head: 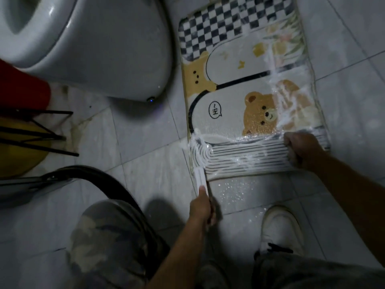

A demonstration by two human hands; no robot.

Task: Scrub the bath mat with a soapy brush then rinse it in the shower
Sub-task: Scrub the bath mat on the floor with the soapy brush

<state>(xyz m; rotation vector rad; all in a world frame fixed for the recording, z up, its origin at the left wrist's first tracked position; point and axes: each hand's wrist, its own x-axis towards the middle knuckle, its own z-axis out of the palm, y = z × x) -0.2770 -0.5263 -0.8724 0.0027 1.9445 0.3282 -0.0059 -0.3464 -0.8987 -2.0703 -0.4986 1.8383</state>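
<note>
One bear-print bath mat [239, 65] lies on the tiled floor [145, 142] beside one toilet [104, 49], its long axis running away from the person. The left hand [201, 207] grasps one white brush [201, 176] at the mat's near left corner, while the right hand [300, 147] grips its near right corner.

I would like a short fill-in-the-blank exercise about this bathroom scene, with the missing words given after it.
1. The left hand holds a white ___ by its handle.
2. The right hand grips the bath mat, which lies on the tiled ___.
3. The mat's print shows brown ___.
4. Beside the mat's left edge stands a white ___.
Missing words: brush, floor, bears, toilet.
</note>
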